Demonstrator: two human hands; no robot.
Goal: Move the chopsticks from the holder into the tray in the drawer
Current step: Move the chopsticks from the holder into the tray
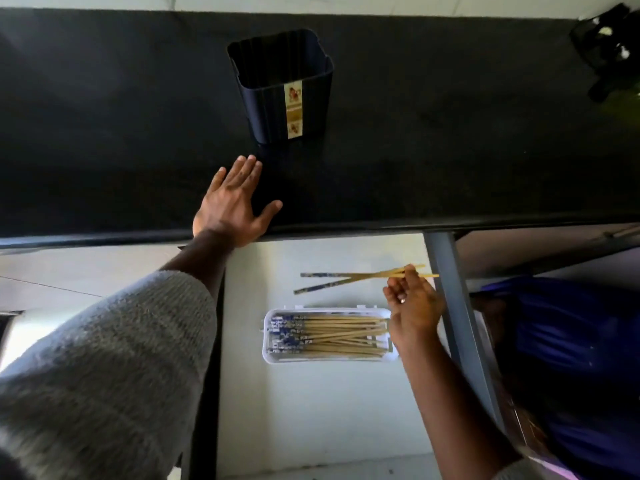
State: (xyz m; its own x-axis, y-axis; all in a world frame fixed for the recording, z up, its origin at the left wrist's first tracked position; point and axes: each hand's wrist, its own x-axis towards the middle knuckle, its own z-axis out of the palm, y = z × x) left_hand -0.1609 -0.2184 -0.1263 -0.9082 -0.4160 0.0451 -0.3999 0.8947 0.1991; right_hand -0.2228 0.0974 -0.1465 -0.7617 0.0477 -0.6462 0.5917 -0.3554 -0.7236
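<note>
A dark square holder with a pale label stands on the black countertop; no chopsticks show inside it. In the open white drawer below lies a clear white tray filled with several tan chopsticks with blue patterned ends. My right hand pinches a pair of chopsticks by their tan ends, just above and behind the tray; the pair is crossed and points left. Flat on the counter edge in front of the holder rests my left hand, fingers spread, holding nothing.
A grey drawer side rail runs along the right of the drawer. Blue cloth lies to the right of it. A dark object sits at the far right of the counter. Pale floor shows at left.
</note>
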